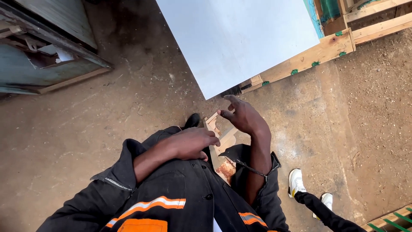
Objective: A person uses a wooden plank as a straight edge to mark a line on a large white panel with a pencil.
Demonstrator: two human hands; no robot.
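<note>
The single head camera is looking steeply down from the person's head, close over the black jacket [180, 197] filling the near edge, and facing forward across the dirt floor [86, 129] toward a white panel [240, 38] lying far.

Under me is a worn concrete floor [86, 124], stained and dusty, turning to loose dirt [377, 107] on my right. A pale flat panel [240, 38] rests on a wooden pallet [317, 53] ahead. A grey-blue metal cabinet [38, 56] stands at my left in daylight.
</note>
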